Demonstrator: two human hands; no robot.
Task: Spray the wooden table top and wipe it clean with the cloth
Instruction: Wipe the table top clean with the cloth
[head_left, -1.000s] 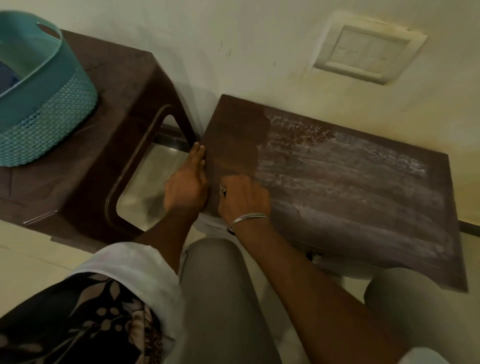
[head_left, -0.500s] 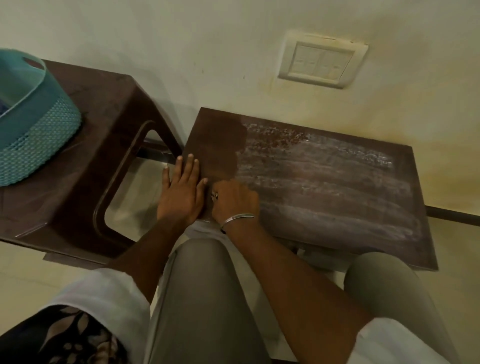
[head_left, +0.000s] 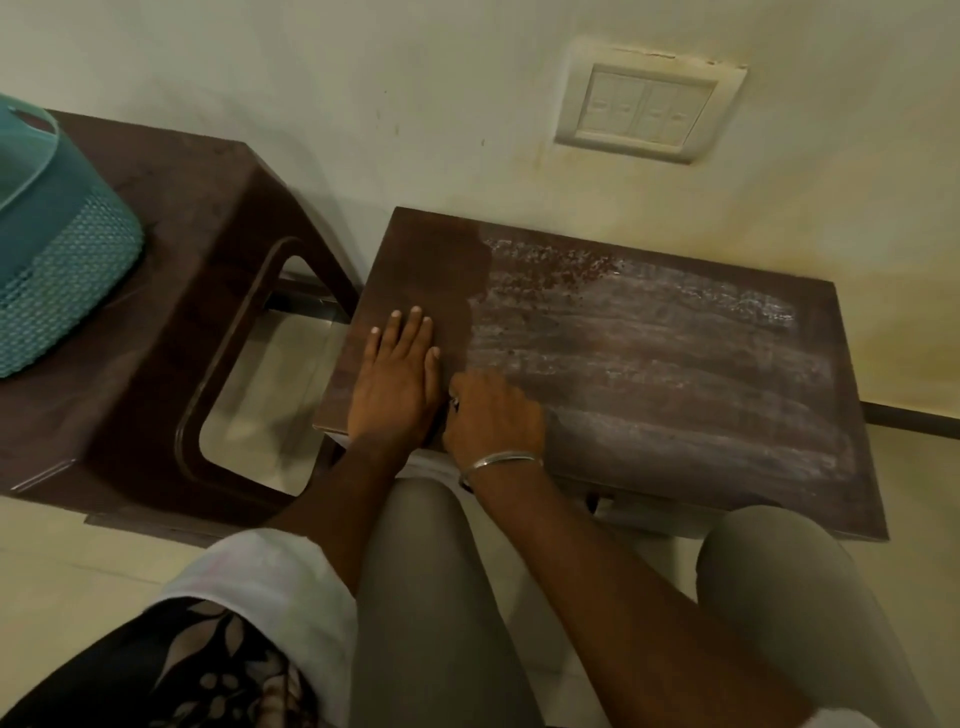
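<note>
Since the frame 1 s ago, your left hand (head_left: 393, 383) has slid off the edge onto the wooden table top (head_left: 675, 374), now lying flat, palm down, fingers straight & close together. Your right hand (head_left: 491, 415) sits just beside it near the front edge, knuckles up, fingers curled under; can't tell what they pinch. Cloth not visible. Table's right part shows pale streaks, left strip darker. Teal basket (head_left: 52, 270) rests on the brown stool (head_left: 182, 260) to the left.
</note>
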